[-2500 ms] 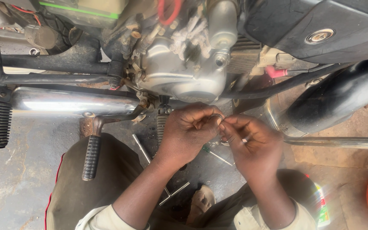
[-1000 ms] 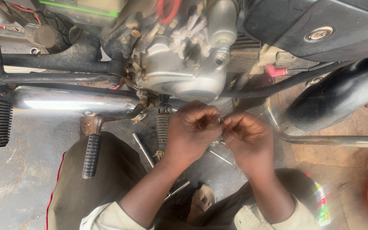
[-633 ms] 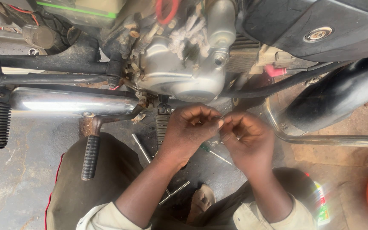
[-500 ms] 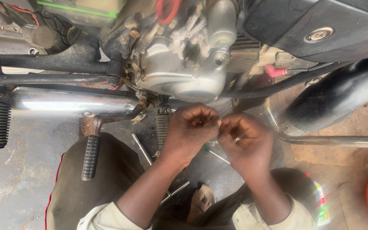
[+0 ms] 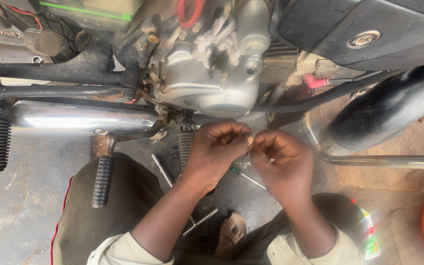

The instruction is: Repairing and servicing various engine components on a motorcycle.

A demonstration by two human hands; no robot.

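**Small ring part held between both hands, just below the engine case**

Landmark: silver engine case (image 5: 207, 86) of the motorcycle.

Progress, as far as it shows: the work is mid-way, I judge. The small metal ring (image 5: 249, 135) is off the bike and in the fingers, not seated anywhere on the case. Tools lie out on the ground below the case: a T-handle wrench (image 5: 180, 196) and a thin screwdriver w/ green grip (image 5: 246, 176). So the part is free and in hand; whatever fitting it belongs to isn't visible. Can't tell what the ring mates w/.

Hands: left hand (image 5: 217, 154) sits just below the case, fingers curled tight, thumb and forefinger pinched on the ring. Right hand (image 5: 283, 164) just beside it, to the right, fingertips narrow and meeting the left's at the ring; a band shows on one finger. Exact grip of the right is partly hidden.

Edges & room:
- Above hands: case underside and footpeg (image 5: 186, 142), close. Little headroom.
- Left of case: chrome exhaust pipe (image 5: 82, 117) and kick lever (image 5: 103, 179), near the left forearm.
- Right of case: curved chrome guard tube (image 5: 369, 159) and black tyre (image 5: 393, 105), near the right hand.
- Below case: knees both sides, sandalled foot (image 5: 230, 233) between. Open concrete lies mostly far left.
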